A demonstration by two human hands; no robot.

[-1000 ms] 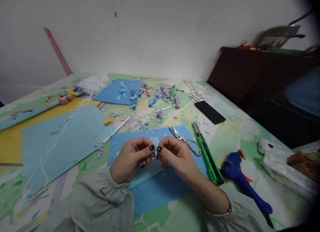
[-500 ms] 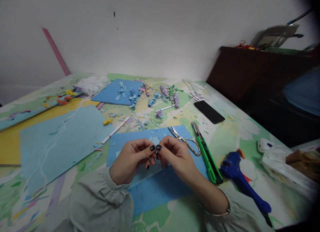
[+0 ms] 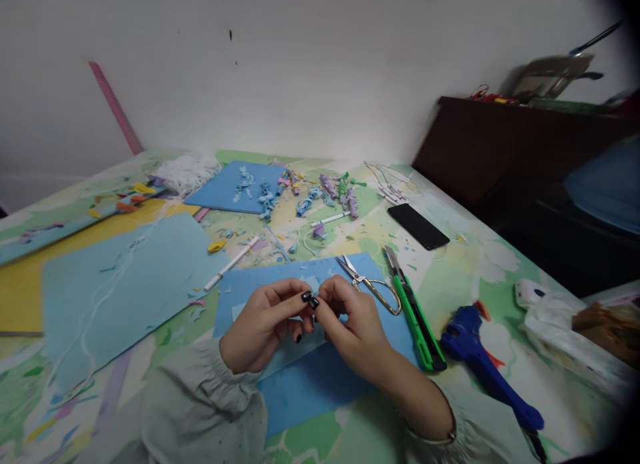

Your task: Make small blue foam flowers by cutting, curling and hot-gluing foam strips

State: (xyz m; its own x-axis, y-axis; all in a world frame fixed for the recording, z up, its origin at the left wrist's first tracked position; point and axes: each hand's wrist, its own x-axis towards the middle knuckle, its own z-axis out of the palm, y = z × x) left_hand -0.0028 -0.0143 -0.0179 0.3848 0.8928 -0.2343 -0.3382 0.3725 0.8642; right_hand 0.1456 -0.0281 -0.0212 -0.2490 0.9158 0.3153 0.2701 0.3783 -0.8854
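My left hand [image 3: 270,321] and my right hand [image 3: 353,324] meet at the fingertips above a blue foam sheet [image 3: 310,391], with a lighter blue piece [image 3: 285,361] lying on it. Both hands are closed in a pinch, thumbs touching. Whatever they pinch is too small and hidden to make out. Just right of my right hand lie gold-handled scissors [image 3: 373,284] with blades parted. Beside them is a green box cutter [image 3: 417,314] with its blade out.
A blue glue gun [image 3: 490,371], a plastic bag [image 3: 565,331] and a black phone [image 3: 418,225] lie right. Behind are curled foam pieces [image 3: 310,201], white sticks [image 3: 233,263] and white yarn [image 3: 187,172]. A light blue sheet [image 3: 130,284] covers the left.
My right thumb has shifted slightly down and left against my left thumb, and my right hand has turned a little. The camera view has tilted up slightly.
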